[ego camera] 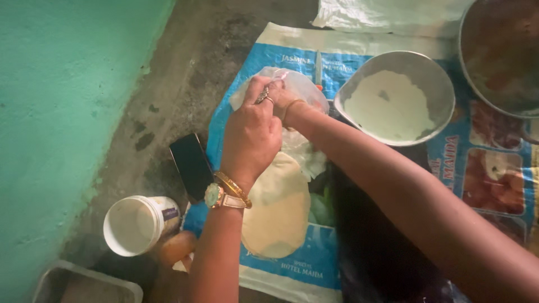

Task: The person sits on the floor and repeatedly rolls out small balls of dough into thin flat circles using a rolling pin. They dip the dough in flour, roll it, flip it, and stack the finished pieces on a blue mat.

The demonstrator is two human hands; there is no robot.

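Observation:
My left hand [251, 133], with a ring, a watch and a bangle, reaches over a thin clear plastic sheet [306, 88] and pinches its edge. My right hand [282, 99] is mostly hidden behind the left one, its wrist with a bangle crossing in from the right, and it touches the same plastic. Below the hands lies a flat pale round of dough [279, 210] on a blue and white printed sack [303, 264] spread on the floor. I cannot tell how firmly the right hand grips.
A metal bowl of white flour [393, 104] stands right of the hands, with a larger metal pot [499, 53] beyond. A black phone [192, 165], a white tub [137, 224], a rolling pin end [175, 247] and a grey tray [84, 283] lie left. A green wall [62, 112] borders the left.

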